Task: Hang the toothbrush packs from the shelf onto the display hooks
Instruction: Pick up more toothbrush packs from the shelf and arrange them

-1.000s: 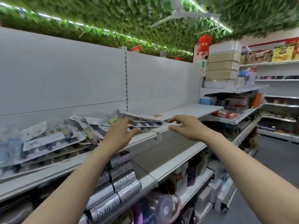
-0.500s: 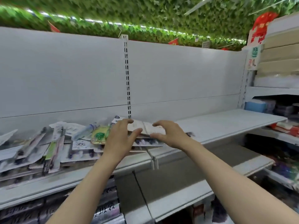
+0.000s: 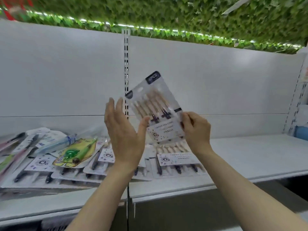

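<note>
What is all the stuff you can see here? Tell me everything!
Held toothbrush pack: one, clear with beige brushes, lifted and tilted before the wall.
Toothbrush packs: a heap, too overlapped to count, mostly white and clear, on the shelf's left part.
Yellow-green pack: one, on the heap.
Shelf: one, white, bare on its right.
Slotted upright: one, white, on the back wall.
Leaf ceiling: green, with a light strip.
Left hand: open, beside the held pack.
Right hand: pinching the pack's lower edge.
</note>
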